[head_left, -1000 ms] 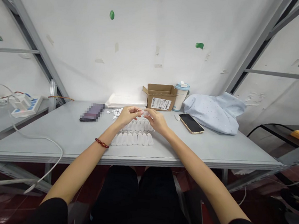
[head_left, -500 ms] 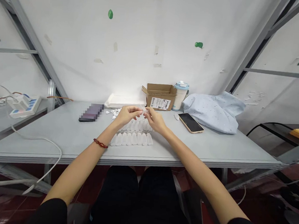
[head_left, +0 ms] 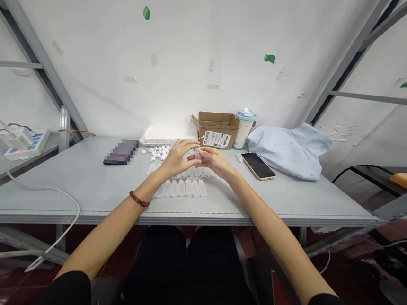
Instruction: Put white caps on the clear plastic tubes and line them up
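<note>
My left hand [head_left: 177,158] and my right hand [head_left: 213,159] meet above the grey table [head_left: 292,200], fingertips pinched together on a small clear plastic piece [head_left: 198,154]. Under the hands lies a clear tray of white oval pieces [head_left: 182,187] in two rows, its far row partly hidden by my hands. A heap of small white parts [head_left: 159,152] lies just left of my left hand. A red bead bracelet circles my left wrist.
Behind the hands stand an open cardboard box [head_left: 217,130], a white foam tray [head_left: 162,136] and a lidded cup [head_left: 243,129]. A phone [head_left: 258,166] and a pale blue cloth bundle [head_left: 289,148] lie right. A dark flat item [head_left: 121,152] and a power strip [head_left: 24,138] with cables lie left.
Both hands have lifted slightly and drawn closer together over the tray, still working the small clear piece. The view has shifted a little.
</note>
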Available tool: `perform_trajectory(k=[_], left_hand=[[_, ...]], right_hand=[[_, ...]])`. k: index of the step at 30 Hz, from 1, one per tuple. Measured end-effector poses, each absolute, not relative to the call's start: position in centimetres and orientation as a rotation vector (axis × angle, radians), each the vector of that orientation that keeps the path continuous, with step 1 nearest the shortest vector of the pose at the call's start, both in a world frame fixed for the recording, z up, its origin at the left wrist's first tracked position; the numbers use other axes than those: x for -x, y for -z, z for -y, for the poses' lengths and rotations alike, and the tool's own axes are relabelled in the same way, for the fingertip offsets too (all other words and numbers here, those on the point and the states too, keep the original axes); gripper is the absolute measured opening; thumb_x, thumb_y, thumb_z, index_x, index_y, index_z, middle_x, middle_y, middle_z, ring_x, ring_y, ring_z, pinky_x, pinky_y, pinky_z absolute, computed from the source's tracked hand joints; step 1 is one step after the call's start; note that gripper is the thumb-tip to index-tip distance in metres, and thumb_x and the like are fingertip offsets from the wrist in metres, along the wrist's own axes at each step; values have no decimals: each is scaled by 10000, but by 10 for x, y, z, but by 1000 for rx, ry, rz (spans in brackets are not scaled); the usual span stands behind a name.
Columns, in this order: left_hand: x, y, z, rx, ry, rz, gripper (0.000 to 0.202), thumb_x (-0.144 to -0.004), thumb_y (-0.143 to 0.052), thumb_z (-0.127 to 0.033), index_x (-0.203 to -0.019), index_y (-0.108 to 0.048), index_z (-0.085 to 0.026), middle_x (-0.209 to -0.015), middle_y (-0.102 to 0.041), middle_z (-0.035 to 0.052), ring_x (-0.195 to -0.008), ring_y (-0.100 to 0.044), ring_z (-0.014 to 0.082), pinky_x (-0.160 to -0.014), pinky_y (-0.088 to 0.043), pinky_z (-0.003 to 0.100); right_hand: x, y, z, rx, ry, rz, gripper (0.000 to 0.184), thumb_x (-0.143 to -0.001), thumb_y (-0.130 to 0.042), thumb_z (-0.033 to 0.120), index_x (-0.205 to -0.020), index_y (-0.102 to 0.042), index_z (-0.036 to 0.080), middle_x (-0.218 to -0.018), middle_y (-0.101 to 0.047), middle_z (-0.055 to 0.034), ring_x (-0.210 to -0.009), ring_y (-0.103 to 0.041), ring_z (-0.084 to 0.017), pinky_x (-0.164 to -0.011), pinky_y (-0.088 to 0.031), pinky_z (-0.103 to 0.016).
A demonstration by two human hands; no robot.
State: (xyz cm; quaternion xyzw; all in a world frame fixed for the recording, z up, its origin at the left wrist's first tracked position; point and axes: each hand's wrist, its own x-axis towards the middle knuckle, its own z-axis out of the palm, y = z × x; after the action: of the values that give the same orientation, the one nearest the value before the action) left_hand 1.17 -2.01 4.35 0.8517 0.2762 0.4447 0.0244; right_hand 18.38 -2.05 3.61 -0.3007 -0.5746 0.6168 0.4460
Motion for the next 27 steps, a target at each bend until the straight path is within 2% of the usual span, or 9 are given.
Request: perform_trajectory(k=[2,6,13,16,20,27], left_hand=[[-11,-42,18,-2684,-1354,-845,395,-728,-734,-262,-1100,-617,-201,-1175,-637,87,-1122,-517,266,-922,-458,466],[-11,-40,17,-2704,-1341,-854,430,-712,-757,-301,-1103,-610,-198,-1160,-638,91,-1122,-518,269,-931,-453,466],[-19,-40,25,-2686,-1162,-774,450,-694,-760,-416,-1064,-634,-193,-1086,-669,89,-1048,-561,264,-901,-453,438],[-22,-43,34,-2629,-992,-732,448,-668,-770,-451,-1022,-657,-201,-1033,-685,67,-995,-568,243,-876,-451,393],[-24,-46,46,-2561,-723,-694,435,-648,-762,-507,-967,-678,-223,-999,-683,42,-947,-560,223,-802,-448,333],[-27,-43,52,-2577,-563,-587,396,-650,-763,-494,-918,-679,-215,-977,-683,38,-953,-556,216,-861,-408,335]], right_hand=[[-184,-37,21,742,-1542,1426,150,-883,-551,301,-938,-568,163,-856,-719,-90,-766,-673,-159,-749,-538,-311],[-190,-42,23,781,-1563,1464,176,-862,-589,323,-915,-589,156,-872,-722,-98,-755,-669,-153,-748,-537,-300],[-229,-53,16,977,-1571,1778,290,-721,-732,393,-843,-689,133,-863,-724,-94,-772,-671,-166,-639,-537,-253],[-243,-57,16,1059,-1558,1951,328,-704,-736,423,-807,-713,113,-824,-728,-107,-807,-683,-190,-589,-509,-228],[-246,-61,22,1075,-1673,2215,363,-709,-720,449,-788,-723,94,-883,-734,-139,-858,-691,-217,-546,-480,-212],[-242,-65,26,1136,-1824,2359,455,-699,-698,522,-842,-703,90,-896,-736,-139,-758,-708,-204,-479,-442,-208]])
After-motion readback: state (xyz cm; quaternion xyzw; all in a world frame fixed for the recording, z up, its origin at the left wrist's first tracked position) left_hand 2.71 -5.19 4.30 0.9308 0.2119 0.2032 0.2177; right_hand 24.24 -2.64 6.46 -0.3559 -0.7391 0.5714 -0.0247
